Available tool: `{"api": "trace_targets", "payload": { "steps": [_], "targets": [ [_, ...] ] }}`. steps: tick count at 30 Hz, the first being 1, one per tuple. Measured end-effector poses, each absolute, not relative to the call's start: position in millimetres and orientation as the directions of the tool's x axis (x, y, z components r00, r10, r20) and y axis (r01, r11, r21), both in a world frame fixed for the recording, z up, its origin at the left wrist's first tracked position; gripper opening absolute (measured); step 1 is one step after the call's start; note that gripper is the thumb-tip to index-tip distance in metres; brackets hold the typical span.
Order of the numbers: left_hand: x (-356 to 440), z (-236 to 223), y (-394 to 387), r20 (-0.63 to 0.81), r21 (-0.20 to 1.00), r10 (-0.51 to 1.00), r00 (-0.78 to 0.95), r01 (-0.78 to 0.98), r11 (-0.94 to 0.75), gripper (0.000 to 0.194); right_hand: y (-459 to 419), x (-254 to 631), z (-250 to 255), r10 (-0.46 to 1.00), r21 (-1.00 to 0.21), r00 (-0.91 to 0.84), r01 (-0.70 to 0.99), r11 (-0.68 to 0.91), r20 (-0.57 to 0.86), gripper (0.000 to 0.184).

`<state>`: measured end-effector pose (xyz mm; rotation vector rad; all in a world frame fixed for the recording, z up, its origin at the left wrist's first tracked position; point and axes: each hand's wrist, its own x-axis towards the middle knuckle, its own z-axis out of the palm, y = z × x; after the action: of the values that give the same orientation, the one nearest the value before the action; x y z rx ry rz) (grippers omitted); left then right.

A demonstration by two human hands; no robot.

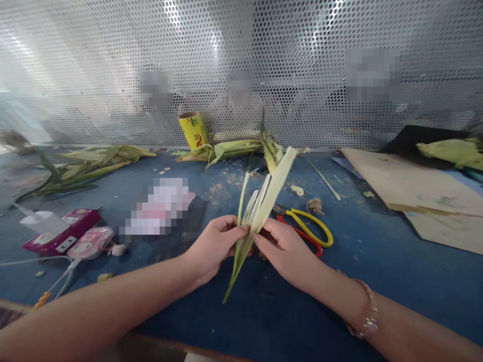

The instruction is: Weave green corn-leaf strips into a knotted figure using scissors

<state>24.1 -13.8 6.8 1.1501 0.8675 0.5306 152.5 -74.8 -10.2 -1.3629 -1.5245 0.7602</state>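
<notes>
Pale green corn husk strips [274,188] stand up between my two hands, their narrow darker ends pointing down toward me. My left hand [219,239] is closed on the strips from the left, thumb pressed at the middle. From the right, my right hand [285,246] pinches the broad strip near the same spot, its thumb close to the left one. Fingertips behind the husk are partly hidden. Just beyond my right hand lie scissors [311,226] with one yellow and one red handle. A small ball of brown twine [314,205] rests beside them.
Husk piles lie at the back left [98,161] and back middle [234,150], near a yellow cardboard tube [193,130]. A phone [162,208], a purple power strip [75,229] and cables sit at left. Cardboard sheets [418,186] cover the right. A perforated metal screen [241,60] closes the back.
</notes>
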Motion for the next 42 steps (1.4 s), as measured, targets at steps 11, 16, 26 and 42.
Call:
{"api": "trace_targets", "payload": {
  "steps": [11, 16, 26, 42],
  "targets": [
    [21, 11, -16, -0.261, 0.934, 0.7, 0.665, -0.011, 0.358, 0.019, -75, 157, -8, 0.998, -0.992, 0.061, 0.128, 0.023, 0.031, 0.018],
    [22, 11, -15, -0.249, 0.949, 0.696, 0.674, 0.027, 0.314, 0.023, -76, 155, -7, 0.996, -0.989, 0.066, 0.141, 0.047, 0.056, 0.023],
    [19, 10, -11, -0.166, 0.975, 0.758, 0.631, -0.01, 0.222, 0.023, -75, 150, -5, 0.997, -0.999, -0.073, -0.032, 0.017, 0.019, 0.014],
    [14, 19, -1, -0.041, 0.945, 0.894, 0.446, -0.274, 0.18, 0.013, -69, 227, -7, 0.971, -0.258, 0.213, 0.949, -0.181, 0.104, 0.029]
  ]
}}
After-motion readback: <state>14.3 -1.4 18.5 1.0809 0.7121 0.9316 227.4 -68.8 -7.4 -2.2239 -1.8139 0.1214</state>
